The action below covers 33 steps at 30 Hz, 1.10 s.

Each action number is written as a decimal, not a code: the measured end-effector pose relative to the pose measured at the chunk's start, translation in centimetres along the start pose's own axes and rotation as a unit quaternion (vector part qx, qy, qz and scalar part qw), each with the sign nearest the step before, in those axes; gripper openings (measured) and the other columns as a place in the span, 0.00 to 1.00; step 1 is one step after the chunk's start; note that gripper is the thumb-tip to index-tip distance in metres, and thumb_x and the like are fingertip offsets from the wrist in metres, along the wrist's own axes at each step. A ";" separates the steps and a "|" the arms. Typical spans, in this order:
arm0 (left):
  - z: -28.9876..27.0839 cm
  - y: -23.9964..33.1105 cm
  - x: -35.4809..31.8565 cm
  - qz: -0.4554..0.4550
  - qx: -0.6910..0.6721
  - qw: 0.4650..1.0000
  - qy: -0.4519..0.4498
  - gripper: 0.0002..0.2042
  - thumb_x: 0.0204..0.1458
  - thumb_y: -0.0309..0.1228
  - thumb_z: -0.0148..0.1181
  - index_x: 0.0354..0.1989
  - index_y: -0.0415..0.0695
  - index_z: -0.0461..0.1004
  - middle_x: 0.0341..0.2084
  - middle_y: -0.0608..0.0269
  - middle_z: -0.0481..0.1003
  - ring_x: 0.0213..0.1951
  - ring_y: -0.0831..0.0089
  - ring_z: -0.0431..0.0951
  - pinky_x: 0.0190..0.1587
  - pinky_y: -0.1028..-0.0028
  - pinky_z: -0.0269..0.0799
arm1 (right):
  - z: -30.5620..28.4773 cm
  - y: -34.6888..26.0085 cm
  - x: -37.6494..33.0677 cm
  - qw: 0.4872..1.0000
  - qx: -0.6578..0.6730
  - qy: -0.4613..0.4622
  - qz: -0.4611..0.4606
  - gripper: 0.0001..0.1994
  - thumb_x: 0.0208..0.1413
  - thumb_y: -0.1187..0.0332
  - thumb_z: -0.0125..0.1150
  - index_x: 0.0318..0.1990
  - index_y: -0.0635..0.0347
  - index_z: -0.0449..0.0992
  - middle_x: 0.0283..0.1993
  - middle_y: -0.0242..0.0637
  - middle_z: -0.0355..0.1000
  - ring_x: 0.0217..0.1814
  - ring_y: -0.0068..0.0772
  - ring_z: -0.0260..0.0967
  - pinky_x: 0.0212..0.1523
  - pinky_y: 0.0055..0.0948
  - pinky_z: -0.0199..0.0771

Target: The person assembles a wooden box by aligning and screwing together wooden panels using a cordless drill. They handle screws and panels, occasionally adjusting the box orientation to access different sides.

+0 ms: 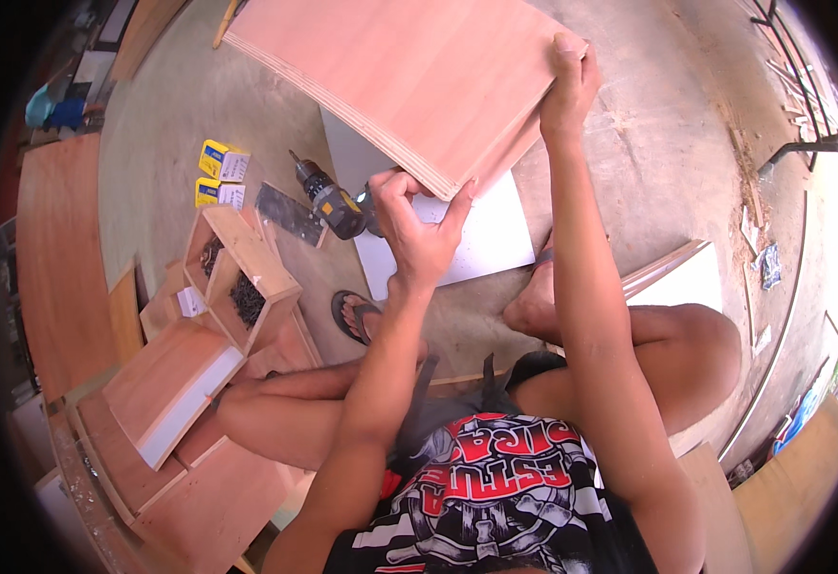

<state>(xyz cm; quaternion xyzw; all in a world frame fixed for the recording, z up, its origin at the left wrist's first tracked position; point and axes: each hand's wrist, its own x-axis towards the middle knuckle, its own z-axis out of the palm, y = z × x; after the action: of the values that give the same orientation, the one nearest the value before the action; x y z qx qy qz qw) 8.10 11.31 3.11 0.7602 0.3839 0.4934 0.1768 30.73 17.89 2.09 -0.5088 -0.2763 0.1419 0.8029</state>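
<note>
A reddish plywood box (409, 81) with layered edges is raised and tilted in front of me, its inside turned out of sight. My right hand (569, 96) grips its far right corner, thumb over the top face. At the near corner, my left hand (417, 225) is closed on the edge, with fingers curled and the thumb against the side. Beneath the box lies a white board (472, 244) on the floor. A black and yellow cordless drill (331, 203) rests just left of my left hand, its handle partly hidden.
Two yellow and white small boxes (223, 177) stand on the floor to the left. Nearer is a wooden tray (271, 277) with dark screws in its compartments. Plywood panels (60, 258) lie farther left. A metal frame (816, 143) stands at the right. My legs flank the work area.
</note>
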 end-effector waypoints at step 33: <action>-1.5 2.7 4.4 0.154 0.175 0.960 -0.156 0.24 0.55 0.31 0.67 0.61 0.42 0.75 0.62 0.54 0.73 0.67 0.49 0.67 0.71 0.49 0.53 | -1.0 0.2 0.7 0.996 -0.075 -0.016 0.044 0.32 0.55 0.50 0.64 0.55 0.74 0.75 0.47 0.61 0.78 0.52 0.47 0.77 0.54 0.40 0.75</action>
<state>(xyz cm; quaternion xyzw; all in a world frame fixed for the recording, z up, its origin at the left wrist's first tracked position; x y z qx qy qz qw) 8.88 12.72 8.25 0.8965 0.3104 0.3153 0.0209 31.92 17.58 1.82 -0.5772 -0.2766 0.1638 0.7507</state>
